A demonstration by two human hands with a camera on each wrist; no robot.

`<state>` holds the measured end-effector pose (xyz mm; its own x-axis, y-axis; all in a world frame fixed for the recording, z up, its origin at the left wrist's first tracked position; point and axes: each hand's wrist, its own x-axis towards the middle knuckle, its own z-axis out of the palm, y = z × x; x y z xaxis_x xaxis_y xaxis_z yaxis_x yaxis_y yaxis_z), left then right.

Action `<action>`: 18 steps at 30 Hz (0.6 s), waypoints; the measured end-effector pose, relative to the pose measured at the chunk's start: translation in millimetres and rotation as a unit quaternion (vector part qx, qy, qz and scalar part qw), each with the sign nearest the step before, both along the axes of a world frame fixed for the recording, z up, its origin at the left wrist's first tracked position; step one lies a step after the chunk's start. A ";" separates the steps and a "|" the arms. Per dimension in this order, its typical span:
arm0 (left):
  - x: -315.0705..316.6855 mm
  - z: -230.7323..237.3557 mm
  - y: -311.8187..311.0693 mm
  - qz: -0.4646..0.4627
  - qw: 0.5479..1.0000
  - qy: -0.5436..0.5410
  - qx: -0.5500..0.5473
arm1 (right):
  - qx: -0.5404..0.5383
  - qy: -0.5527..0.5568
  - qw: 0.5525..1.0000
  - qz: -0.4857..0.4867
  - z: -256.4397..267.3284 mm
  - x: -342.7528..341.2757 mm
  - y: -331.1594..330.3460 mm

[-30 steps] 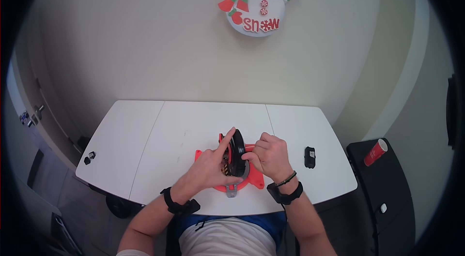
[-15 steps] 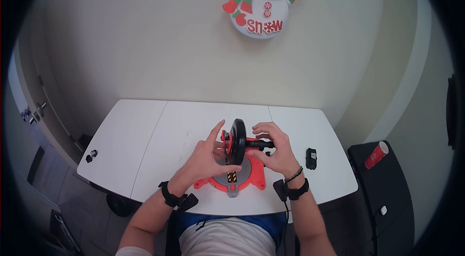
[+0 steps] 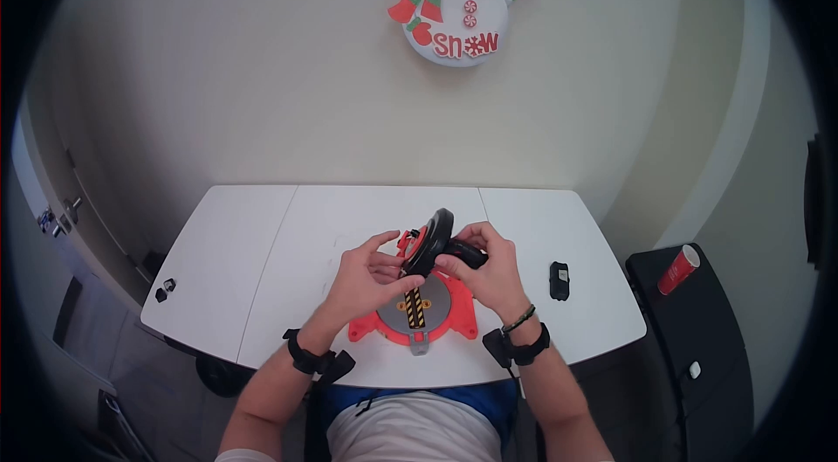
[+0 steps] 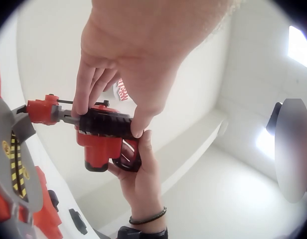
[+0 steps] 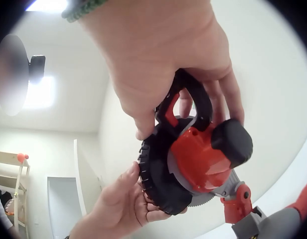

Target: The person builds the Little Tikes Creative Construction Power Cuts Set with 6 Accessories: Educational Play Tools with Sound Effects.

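Observation:
A toy miter saw stands on the table, its round grey turntable set in an orange base. Its saw head is raised and tilted on an orange arm joint. My left hand holds the black blade guard by its ribbed rim, thumb and fingertips on it. On the other side, my right hand grips the black loop handle, which has a red trigger. The orange motor housing with a black end cap sticks out below the handle. Part of a toothed grey blade shows under the guard.
A small black device lies on the white table to the right, and small dark pieces at its left edge. A red cup stands on a black side surface at right. A snowman decoration hangs on the wall.
The saw head has risen from low over the turntable and its guard now leans to the right. My right hand opened around the handle, then took hold of it. My left hand stays at the guard.

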<state>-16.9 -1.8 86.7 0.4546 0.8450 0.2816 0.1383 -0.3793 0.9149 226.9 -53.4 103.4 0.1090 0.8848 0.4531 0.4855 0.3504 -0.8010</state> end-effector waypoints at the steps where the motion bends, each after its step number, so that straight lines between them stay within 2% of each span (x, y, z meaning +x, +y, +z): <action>1: -1.4 1.6 0.0 0.006 1.000 0.011 -0.004 | 0.002 -0.002 1.000 0.002 2.0 -0.3 -1.2; 4: -2.0 0.3 -1.4 0.011 1.000 0.008 0.008 | -0.024 -0.054 0.998 0.029 2.4 4.8 -5.2; 6: -5.5 -0.9 2.5 0.025 1.000 0.002 0.004 | 0.079 -0.070 0.989 0.107 1.6 8.3 -5.5; 7: -7.6 -1.5 5.2 0.038 0.999 -0.002 -0.001 | 0.081 -0.070 0.989 0.107 2.1 7.6 -4.9; 9: -11.5 -2.7 11.3 0.040 0.999 -0.013 -0.001 | 0.053 0.060 0.985 0.151 3.1 5.2 -3.2; 13: -12.1 -8.0 22.9 0.037 0.998 -0.044 -0.017 | 0.095 0.010 0.992 0.082 -18.1 3.4 15.4; 15: -11.5 -12.7 27.5 0.031 0.997 -0.058 -0.033 | 0.009 0.033 0.998 0.058 -20.3 -0.2 14.1; 16: -10.8 -13.1 28.2 0.026 0.996 -0.078 -0.046 | 0.006 0.035 0.998 0.058 -19.3 -0.8 13.2; 18: -14.2 -9.5 25.5 0.008 0.997 -0.059 -0.045 | 0.052 0.020 0.997 0.050 -17.1 -3.0 12.7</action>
<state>-31.2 23.7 77.2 0.4094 0.8761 0.2547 0.0320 -0.2928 0.9556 224.0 -40.7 86.4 0.0431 0.8402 0.5406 0.4131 0.4777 -0.7753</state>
